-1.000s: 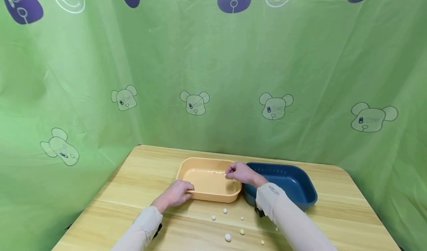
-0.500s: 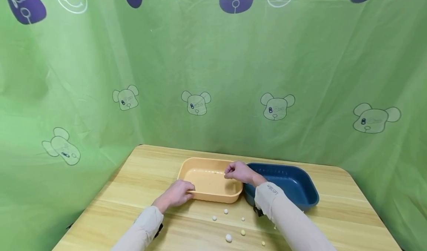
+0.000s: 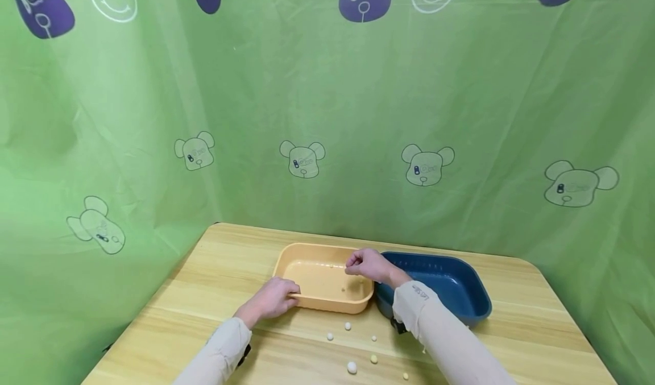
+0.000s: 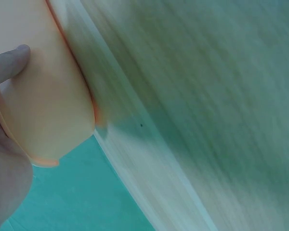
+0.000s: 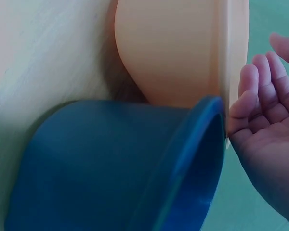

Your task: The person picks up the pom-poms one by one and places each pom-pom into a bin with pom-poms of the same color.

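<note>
My left hand (image 3: 273,297) grips the near left rim of a shallow orange plastic basin (image 3: 327,304). In the left wrist view, its thumb (image 4: 12,62) lies against the basin's outer wall. My right hand (image 3: 370,265) is over the basin's right end, fingers loosely bent. The right wrist view shows its thumb apart from the lower fingers and nothing between them. Inside the basin are a small ball (image 3: 343,289) below the right hand and another small ball (image 3: 331,266) farther back.
A dark blue basin (image 3: 460,288) stands against the orange one's right side, under the right forearm. On the wooden table (image 3: 204,294) in front lie several small balls, among them a large white ball (image 3: 352,367) and a yellow ball (image 3: 374,359). A green curtain (image 3: 327,203) hangs behind.
A small ball now shows on the orange basin's floor below the right fingertips, where none showed earlier; the speck at those fingertips is gone. Both hands stay nearly in place.
</note>
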`<state>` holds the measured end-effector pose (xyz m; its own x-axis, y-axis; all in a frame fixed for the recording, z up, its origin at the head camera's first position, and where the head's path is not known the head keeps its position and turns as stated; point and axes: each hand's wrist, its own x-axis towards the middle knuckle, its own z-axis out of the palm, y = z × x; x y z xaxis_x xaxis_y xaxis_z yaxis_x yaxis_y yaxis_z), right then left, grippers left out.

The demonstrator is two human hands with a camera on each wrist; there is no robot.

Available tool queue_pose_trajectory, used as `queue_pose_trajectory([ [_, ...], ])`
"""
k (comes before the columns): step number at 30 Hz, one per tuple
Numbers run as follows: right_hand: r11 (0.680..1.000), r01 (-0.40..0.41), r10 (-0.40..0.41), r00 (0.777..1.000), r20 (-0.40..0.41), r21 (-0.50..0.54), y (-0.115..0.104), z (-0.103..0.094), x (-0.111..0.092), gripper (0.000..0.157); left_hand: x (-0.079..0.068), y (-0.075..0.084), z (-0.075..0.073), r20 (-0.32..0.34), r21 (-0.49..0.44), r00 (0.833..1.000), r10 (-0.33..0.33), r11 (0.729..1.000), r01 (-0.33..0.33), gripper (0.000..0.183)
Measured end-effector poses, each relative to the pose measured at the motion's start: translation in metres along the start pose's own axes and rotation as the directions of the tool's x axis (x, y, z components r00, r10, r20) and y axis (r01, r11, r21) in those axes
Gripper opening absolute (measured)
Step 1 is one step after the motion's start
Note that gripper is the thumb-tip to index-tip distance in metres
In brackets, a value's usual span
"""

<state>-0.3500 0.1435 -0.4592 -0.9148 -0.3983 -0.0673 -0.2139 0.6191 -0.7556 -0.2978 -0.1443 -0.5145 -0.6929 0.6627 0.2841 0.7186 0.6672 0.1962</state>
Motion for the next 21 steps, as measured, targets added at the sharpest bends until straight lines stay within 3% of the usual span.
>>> queue_pose_trajectory([
  [9, 0.999, 0.037, -0.037, 0.999, -0.023, -0.010, 0.003, -0.006, -0.010, 0.009, 0.001, 0.002, 0.000, -0.016, 0.001, 1.000, 0.013, 1.000, -0.013, 0.022],
  [21, 0.984, 0.166, -0.168, 0.986, -0.021, -0.063, 0.008, -0.028, -0.062, 0.010, 0.000, 0.001, 0.001, -0.017, -0.022, 1.000, 0.018, 1.000, -0.019, 0.020],
])
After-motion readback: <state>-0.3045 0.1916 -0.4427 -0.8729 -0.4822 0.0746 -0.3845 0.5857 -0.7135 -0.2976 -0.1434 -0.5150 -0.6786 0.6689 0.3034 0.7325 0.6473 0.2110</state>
